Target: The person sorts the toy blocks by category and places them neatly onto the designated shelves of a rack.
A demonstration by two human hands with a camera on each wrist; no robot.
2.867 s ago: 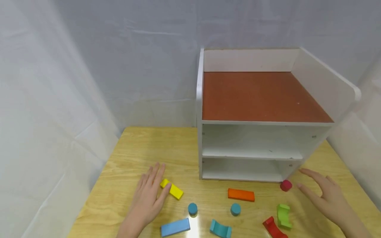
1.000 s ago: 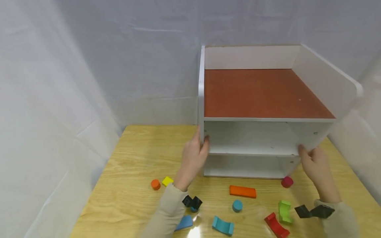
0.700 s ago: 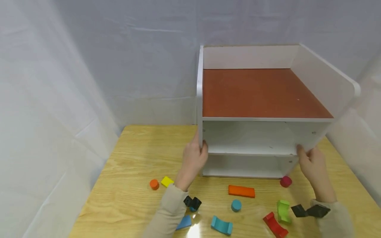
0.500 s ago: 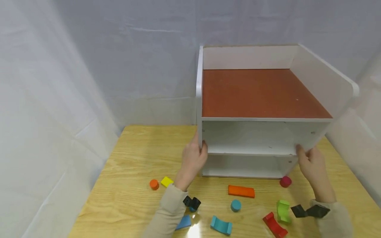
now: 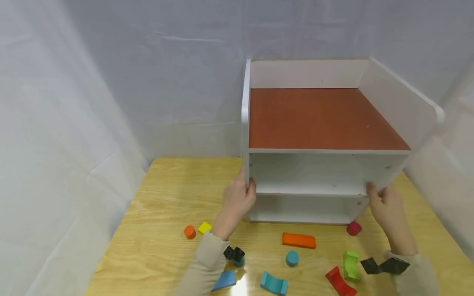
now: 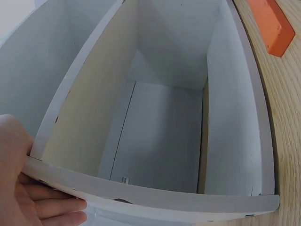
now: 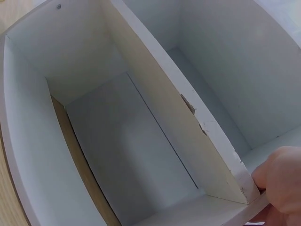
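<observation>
Wooden table (image 5: 170,193) bears scattered blocks (image 5: 298,240) before the shelf unit (image 5: 326,123) both hands (image 5: 237,201) grip.

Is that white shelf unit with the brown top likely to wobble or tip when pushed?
The white shelf unit with the brown top looks stiff and boxy, so probably slides. Left hand and right hand grip both sides, suggesting bulk. Its wide base likely resists tipping.

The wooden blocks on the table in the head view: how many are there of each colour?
Orange: 2, a cylinder and a flat bar
Yellow: 1
Blue or teal: 4
Red or magenta: 2
Green: 1
Total: 10
</observation>
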